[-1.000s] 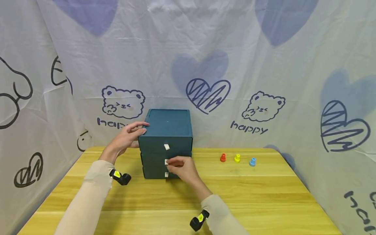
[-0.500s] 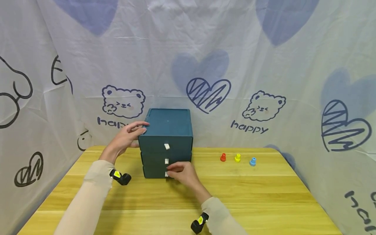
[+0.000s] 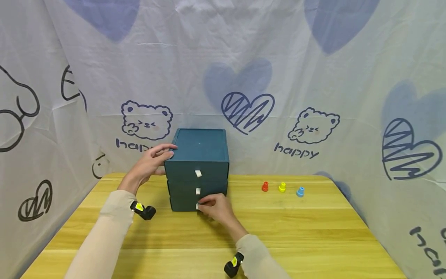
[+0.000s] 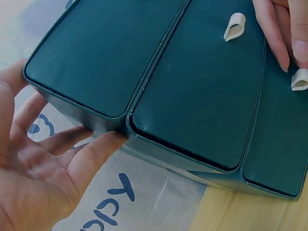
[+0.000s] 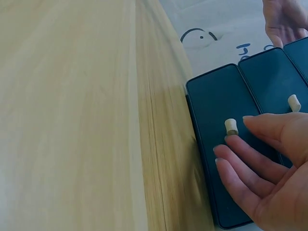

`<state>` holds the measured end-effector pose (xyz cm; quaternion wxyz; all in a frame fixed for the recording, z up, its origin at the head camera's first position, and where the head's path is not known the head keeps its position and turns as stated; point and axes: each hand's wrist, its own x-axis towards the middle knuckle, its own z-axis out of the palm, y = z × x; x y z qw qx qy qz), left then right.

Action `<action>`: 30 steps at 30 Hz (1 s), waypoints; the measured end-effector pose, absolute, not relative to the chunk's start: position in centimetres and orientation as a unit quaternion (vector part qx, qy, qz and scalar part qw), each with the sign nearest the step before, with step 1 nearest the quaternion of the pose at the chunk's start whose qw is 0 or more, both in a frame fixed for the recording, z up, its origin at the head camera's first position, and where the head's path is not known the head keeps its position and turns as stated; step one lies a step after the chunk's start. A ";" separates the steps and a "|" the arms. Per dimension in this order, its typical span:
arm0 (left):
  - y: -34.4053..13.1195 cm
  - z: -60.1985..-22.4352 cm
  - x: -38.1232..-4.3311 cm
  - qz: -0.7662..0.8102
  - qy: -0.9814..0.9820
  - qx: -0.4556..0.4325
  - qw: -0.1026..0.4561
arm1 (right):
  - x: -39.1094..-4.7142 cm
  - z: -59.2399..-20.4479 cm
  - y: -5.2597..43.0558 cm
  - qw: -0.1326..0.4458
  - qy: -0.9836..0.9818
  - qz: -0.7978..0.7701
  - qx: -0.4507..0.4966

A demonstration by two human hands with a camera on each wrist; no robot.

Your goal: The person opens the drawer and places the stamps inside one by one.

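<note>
A dark teal three-drawer cabinet [image 3: 199, 145] stands on the wooden table, its drawers pushed in. Each drawer front carries a small white pull tab: a top tab [image 3: 198, 173], a middle tab [image 3: 198, 191] and a bottom tab [image 5: 231, 127]. My left hand [image 3: 148, 162] rests against the cabinet's upper left side, fingers spread along the edge and side wall. My right hand [image 3: 217, 210] is at the bottom drawer; in the right wrist view its index fingertip is right under the bottom tab, while the thumb stands slightly apart from it.
To the cabinet's right, a red peg-shaped piece [image 3: 265, 186], a yellow one [image 3: 282, 187] and a blue one [image 3: 300, 192] stand in a row on the table [image 3: 313, 236]. A printed cloth [image 3: 195, 85] hangs behind and at both sides.
My right hand has moved down from the middle tab to the bottom tab. The left hand stays on the cabinet, and the drawers look unmoved.
</note>
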<state>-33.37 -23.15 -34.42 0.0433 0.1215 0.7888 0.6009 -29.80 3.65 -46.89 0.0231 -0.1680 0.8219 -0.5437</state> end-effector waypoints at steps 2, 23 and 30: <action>-23.2 -34.4 -33.3 0.600 0.790 0.120 0.043 | -29.9 -46.9 3.5 0.022 0.827 -0.536 -0.168; -23.1 -34.4 -33.4 0.595 0.794 0.121 0.040 | -29.9 -47.6 2.6 -0.018 0.864 -0.482 -0.145; -23.1 -34.5 -33.4 0.592 0.796 0.123 0.038 | -29.3 -47.5 2.6 -0.014 0.873 -0.466 -0.143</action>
